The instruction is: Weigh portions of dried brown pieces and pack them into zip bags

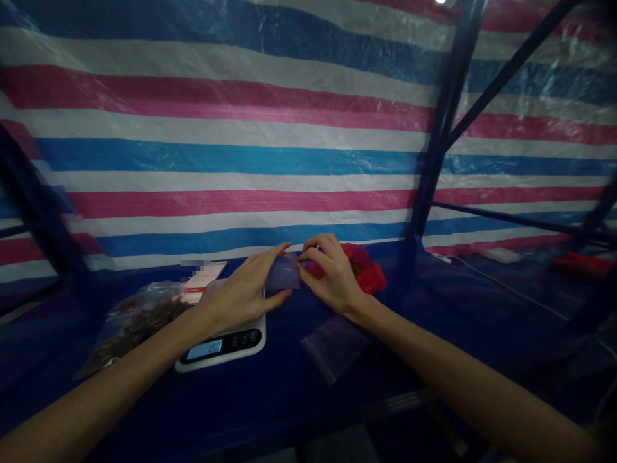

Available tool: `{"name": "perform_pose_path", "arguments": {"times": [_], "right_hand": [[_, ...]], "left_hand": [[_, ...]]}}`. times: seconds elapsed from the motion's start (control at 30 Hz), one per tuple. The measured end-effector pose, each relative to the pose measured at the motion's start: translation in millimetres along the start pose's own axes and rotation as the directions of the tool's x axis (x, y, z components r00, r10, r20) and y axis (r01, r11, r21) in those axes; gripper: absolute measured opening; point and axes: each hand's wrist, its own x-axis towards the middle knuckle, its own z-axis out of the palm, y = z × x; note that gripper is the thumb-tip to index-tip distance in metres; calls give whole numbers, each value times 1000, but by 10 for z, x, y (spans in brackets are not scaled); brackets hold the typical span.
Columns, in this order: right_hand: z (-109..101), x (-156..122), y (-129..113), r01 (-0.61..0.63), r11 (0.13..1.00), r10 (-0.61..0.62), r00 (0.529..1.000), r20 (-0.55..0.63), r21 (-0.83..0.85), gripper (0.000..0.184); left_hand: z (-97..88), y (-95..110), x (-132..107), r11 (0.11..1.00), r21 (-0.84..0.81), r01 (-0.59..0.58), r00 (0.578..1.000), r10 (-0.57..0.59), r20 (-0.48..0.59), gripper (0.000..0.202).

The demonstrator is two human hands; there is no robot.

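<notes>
My left hand (243, 286) reaches over the kitchen scale and is closed around a small translucent plastic bag (283, 273), thumb below and fingers above. At the bag's right edge, my right hand (332, 270) pinches with thumb and fingertips. The white digital scale (260, 344) has a lit display that seems to read 10.0; its top is largely hidden by my left hand and arm. Behind my right hand lies a red plastic bag (373, 270) with brownish contents. Below that hand a flat clear zip bag (332, 347) rests on the blue surface.
Left of the scale lies a clear bag (139, 321) of brown, dried-looking pieces. A white and red phone-like or card-like object (205, 280) is behind it. Blue metal posts (438, 128) stand before a striped plastic sheet (241, 154). A pale cable (511, 286) runs along the right.
</notes>
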Motion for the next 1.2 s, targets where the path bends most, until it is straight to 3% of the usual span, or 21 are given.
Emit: {"name": "perform_pose_path", "arguments": {"times": [0.27,0.37,0.6,0.8,0.93,1.07,1.2], "right_hand": [[5,-47,-121,15,999,-11,995,-97,39,11],[30,-61,-154,20,1000,-20,1000,-10,20,12],[93,-121,-259,73,994,-86,982,171,83,23],[84,-154,-388,135,974,-195,905,378,180,33],[99,-144,-468,191,973,-230,871,434,132,42],[151,-146,-515,259,966,-225,849,479,-5,35],[206,-163,-519,288,954,-221,864,453,-84,31]], "left_hand": [[59,24,230,997,2,-72,995,72,-73,47],[33,10,180,990,100,-98,992,105,-64,38],[-48,-3,10,911,363,-196,977,213,-9,42],[-140,-14,-45,834,490,-253,964,262,50,37],[-189,7,-51,781,567,-261,956,289,41,23],[-174,86,-70,740,606,-290,942,333,45,25],[-142,101,-94,754,586,-296,940,340,38,30]]}}
